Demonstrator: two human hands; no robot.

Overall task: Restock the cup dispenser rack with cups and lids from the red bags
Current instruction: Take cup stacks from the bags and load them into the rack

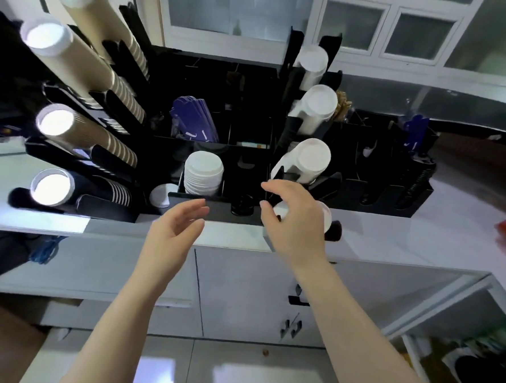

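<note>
At left of centre, the left hand hovers empty, fingers relaxed, before the lid stack. Right of centre, the right hand seems to cup a white cup in the rack's lowest slot; a careless nudge could dislodge it.

There is one view only, from a camera on the person's head. It looks forward and steeply down, close above the black rack on the white counter; both forearms reach in from the bottom edge.
</note>
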